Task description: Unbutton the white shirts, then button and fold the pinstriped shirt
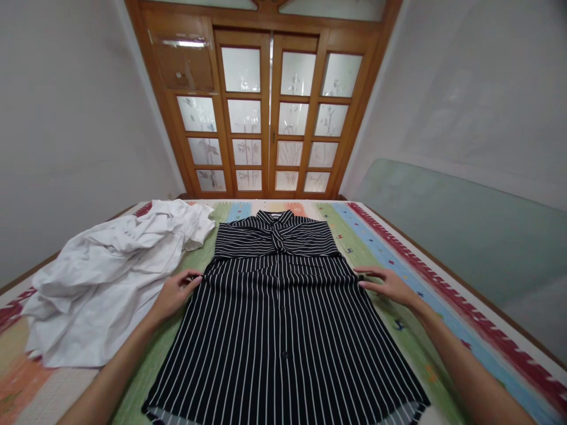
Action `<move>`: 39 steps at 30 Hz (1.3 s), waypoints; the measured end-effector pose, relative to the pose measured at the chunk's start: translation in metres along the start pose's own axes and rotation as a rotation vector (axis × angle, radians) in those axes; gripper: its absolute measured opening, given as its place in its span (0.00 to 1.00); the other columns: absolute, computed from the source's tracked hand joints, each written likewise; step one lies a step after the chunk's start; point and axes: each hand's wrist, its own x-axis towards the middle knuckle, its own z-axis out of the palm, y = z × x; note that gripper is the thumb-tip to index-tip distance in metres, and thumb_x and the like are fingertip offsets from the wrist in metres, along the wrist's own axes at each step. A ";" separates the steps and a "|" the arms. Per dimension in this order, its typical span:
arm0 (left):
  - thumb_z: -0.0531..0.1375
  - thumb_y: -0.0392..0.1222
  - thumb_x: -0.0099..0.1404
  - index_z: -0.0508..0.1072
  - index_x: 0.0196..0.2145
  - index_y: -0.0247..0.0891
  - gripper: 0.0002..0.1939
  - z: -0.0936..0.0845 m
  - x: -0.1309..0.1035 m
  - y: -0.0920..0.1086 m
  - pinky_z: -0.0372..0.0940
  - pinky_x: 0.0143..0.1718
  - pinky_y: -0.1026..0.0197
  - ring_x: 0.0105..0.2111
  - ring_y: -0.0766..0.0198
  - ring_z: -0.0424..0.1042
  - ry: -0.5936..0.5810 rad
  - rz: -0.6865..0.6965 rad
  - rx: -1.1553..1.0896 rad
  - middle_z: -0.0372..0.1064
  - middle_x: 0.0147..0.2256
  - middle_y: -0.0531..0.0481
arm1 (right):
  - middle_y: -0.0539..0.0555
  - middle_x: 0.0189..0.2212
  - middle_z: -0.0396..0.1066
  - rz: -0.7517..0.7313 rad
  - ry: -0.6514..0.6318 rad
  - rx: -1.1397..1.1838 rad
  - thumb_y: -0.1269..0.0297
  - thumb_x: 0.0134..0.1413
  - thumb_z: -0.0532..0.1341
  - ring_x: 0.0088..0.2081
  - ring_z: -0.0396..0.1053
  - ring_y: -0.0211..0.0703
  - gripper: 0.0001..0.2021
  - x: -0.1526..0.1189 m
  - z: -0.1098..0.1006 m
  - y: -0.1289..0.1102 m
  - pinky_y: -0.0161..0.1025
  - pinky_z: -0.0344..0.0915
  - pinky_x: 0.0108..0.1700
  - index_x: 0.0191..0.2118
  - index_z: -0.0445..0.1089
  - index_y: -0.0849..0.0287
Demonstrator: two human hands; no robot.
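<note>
A black shirt with white stripes (283, 330) lies front up on the patterned bed cover, its collar at the far end and its hem towards me. Both sleeves are folded across the chest and meet in a twist at the middle. My left hand (177, 290) pinches the shirt's left side edge just below the sleeves. Opposite it, my right hand (390, 285) pinches the right side edge between thumb and fingers. A slight crosswise ridge runs through the cloth between the two hands.
A crumpled white garment (110, 277) lies left of the shirt, close to my left forearm. The striped, colourful cover (398, 254) spreads beneath everything. Wooden glass-paned doors (270, 118) stand beyond the far edge, and a pale green panel (465, 218) lines the right wall.
</note>
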 end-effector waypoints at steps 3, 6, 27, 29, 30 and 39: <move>0.58 0.64 0.55 0.77 0.35 0.37 0.26 0.004 0.002 0.002 0.66 0.43 0.56 0.38 0.55 0.73 0.063 0.053 0.035 0.76 0.38 0.43 | 0.59 0.47 0.74 -0.045 0.017 0.045 0.44 0.42 0.66 0.54 0.66 0.59 0.24 -0.001 0.008 0.006 0.56 0.56 0.60 0.41 0.77 0.56; 0.58 0.64 0.55 0.75 0.35 0.37 0.26 0.008 0.002 0.005 0.61 0.52 0.53 0.49 0.52 0.69 0.066 0.065 -0.063 0.74 0.44 0.41 | 0.59 0.43 0.76 -0.087 0.039 0.088 0.43 0.46 0.64 0.52 0.68 0.57 0.20 0.003 0.018 0.004 0.56 0.56 0.60 0.35 0.78 0.56; 0.47 0.60 0.63 0.68 0.29 0.40 0.22 0.003 -0.003 0.001 0.61 0.30 0.62 0.25 0.59 0.69 -0.007 0.066 0.213 0.69 0.23 0.51 | 0.55 0.28 0.73 -0.007 0.026 0.060 0.39 0.47 0.57 0.33 0.70 0.48 0.24 0.009 0.022 -0.003 0.42 0.66 0.37 0.29 0.69 0.58; 0.47 0.58 0.63 0.68 0.30 0.40 0.20 0.003 -0.002 0.000 0.61 0.30 0.61 0.26 0.58 0.70 -0.051 0.053 0.240 0.70 0.24 0.50 | 0.55 0.29 0.73 -0.014 0.035 -0.006 0.42 0.49 0.56 0.34 0.71 0.49 0.21 0.008 0.025 -0.005 0.42 0.66 0.37 0.29 0.69 0.57; 0.47 0.57 0.63 0.68 0.30 0.40 0.19 0.004 -0.002 0.000 0.61 0.31 0.61 0.27 0.57 0.71 -0.075 0.047 0.264 0.71 0.25 0.50 | 0.55 0.29 0.74 -0.020 0.045 -0.056 0.44 0.51 0.55 0.34 0.71 0.49 0.19 0.008 0.027 -0.006 0.42 0.66 0.37 0.30 0.69 0.56; 0.48 0.57 0.62 0.65 0.31 0.41 0.18 0.007 -0.015 0.009 0.57 0.27 0.61 0.24 0.57 0.69 0.166 -0.025 0.538 0.63 0.20 0.52 | 0.51 0.23 0.67 0.034 0.375 -0.418 0.46 0.52 0.55 0.27 0.67 0.45 0.18 -0.010 0.040 -0.011 0.40 0.61 0.31 0.37 0.65 0.56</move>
